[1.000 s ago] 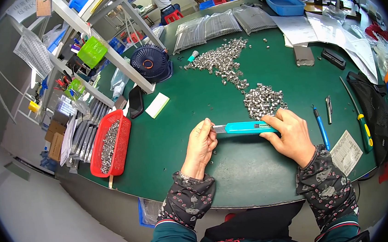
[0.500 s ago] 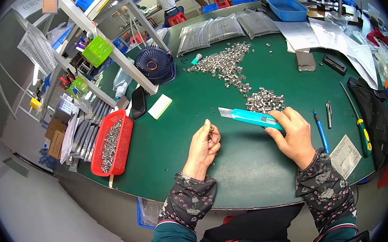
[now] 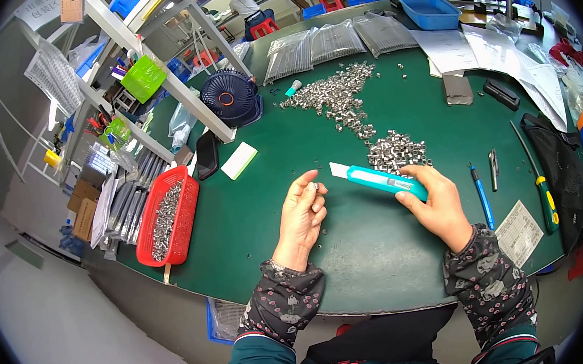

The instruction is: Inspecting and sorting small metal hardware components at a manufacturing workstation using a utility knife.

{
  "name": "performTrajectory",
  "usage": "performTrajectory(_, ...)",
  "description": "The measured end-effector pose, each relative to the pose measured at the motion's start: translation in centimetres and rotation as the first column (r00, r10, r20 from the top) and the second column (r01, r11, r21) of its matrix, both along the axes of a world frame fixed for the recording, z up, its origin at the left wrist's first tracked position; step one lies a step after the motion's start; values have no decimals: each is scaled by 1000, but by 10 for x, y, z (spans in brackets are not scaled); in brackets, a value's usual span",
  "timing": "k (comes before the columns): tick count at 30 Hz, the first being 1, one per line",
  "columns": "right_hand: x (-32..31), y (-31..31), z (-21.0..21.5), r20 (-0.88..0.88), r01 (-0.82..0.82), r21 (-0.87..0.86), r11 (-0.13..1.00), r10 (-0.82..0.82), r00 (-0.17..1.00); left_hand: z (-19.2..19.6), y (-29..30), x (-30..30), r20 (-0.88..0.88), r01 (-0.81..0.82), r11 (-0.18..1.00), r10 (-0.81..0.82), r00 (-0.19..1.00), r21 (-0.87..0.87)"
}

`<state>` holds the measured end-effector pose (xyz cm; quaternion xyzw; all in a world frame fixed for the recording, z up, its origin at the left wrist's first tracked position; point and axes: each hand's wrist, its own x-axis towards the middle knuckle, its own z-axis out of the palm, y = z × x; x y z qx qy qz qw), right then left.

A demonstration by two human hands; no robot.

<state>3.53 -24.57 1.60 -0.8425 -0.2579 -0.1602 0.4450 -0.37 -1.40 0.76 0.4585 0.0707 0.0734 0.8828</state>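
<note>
My right hand (image 3: 435,204) is wrapped round a teal utility knife (image 3: 383,179), whose bare blade points left toward my other hand. My left hand (image 3: 301,216) is raised above the table, index finger lifted and the other fingers curled. A small silvery metal ring (image 3: 317,186) shows at those curled fingertips, partly hidden by them. Just beyond the knife lies a small heap of short metal rings (image 3: 397,152). Farther off spreads a larger pile of the same rings (image 3: 336,95). The knife blade and the left fingers are apart.
A red basket (image 3: 191,203) of small metal parts stands at the left, near a phone (image 3: 206,155) and a fan (image 3: 231,97). To the right lie a blue pen (image 3: 481,196), a file with a yellow-green handle (image 3: 546,194) and a paper label (image 3: 519,235). Bagged tubes (image 3: 336,41) line the back.
My left index finger has lifted away from the thumb, and the hand has opened slightly. The knife stays in my right hand, its blade almost in the same place.
</note>
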Motion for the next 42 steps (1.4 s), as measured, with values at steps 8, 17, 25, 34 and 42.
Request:
performTrajectory(8,2,-4,4,-220,-140,97,985,159,963,-11,9,3,44,15,999,-13,999,-44)
performTrajectory(17,2,-4,4,-242,-193,101,976,212,947,-6,3,1,15,34,999,-34,999,-10)
performTrajectory(25,3,-5,6,-255,-153,191,970,199,946,-5,4,-1,-7,57,997,-57,998,-44)
performTrajectory(34,4,-4,0,-261,-167,131,977,197,945,-3,3,0,15,52,998,-52,999,-34)
performTrajectory(42,5,-5,0,-260,-176,80,981,191,947,-7,6,2,28,78,997,-77,997,-23)
